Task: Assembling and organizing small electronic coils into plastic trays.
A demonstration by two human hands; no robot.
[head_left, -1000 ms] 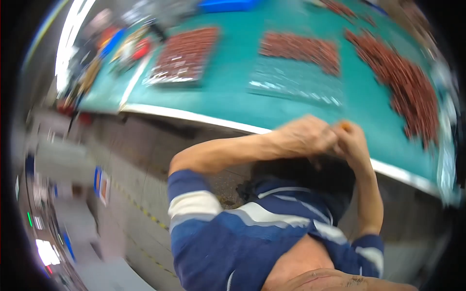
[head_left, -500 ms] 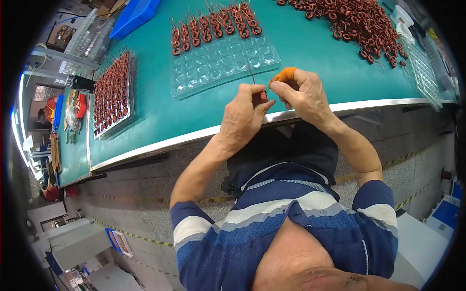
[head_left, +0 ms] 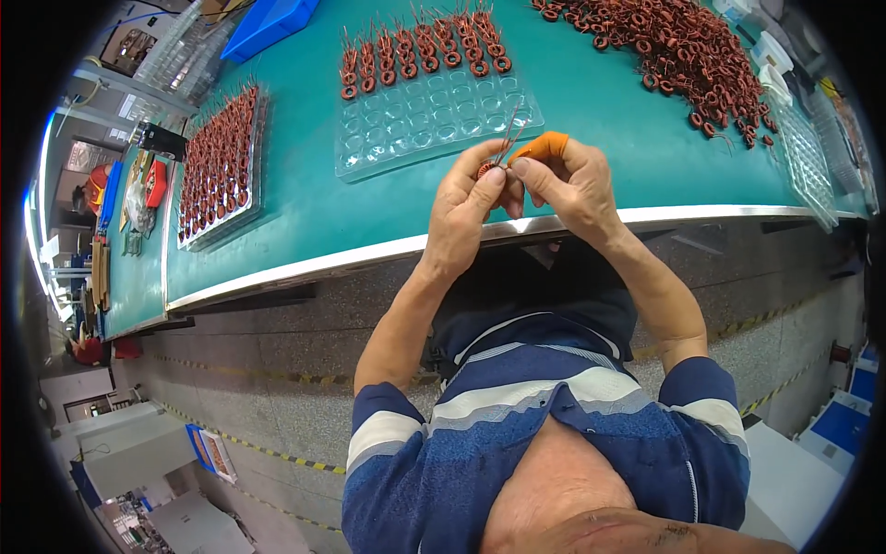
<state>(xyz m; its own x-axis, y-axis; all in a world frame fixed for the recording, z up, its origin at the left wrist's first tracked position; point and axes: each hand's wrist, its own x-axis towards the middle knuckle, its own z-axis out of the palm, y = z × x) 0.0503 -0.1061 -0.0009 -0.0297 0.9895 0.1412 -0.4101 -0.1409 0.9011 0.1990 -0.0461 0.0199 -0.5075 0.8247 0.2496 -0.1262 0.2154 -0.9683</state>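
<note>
Toroidal coil: a copper-red wound ring (head_left: 487, 170), held up just to the near side of the part-filled blister tray (head_left: 351, 171), above the table's front edge.
Wire leads: from my remote seat I see thin ends (head_left: 510, 134) rising from the coil toward the tray.
Left-hand grip: the left hand (head_left: 461, 203) has thumb and forefinger closed on the coil.
Right-hand grip: the right hand (head_left: 577, 189), an orange finger cot (head_left: 544, 145) on its forefinger, has thumb and forefinger close together beside the leads; I cannot tell whether a wire is between them.
Step in hand: I judge it to be working the leads by fingertip.
Next move: I think it calls for a steady left pinch and fine right-hand control, so no lead gets bent.
Tray rows: finished-looking coils (head_left: 426, 46) stand in the tray's far part, clear pockets nearer me.
Coil pile: a loose heap (head_left: 688, 60) lies right of the tray.
Filled tray: a packed one (head_left: 221, 223) sits left of it.
Blue bin: beyond the tray, to its left (head_left: 268, 28).
</note>
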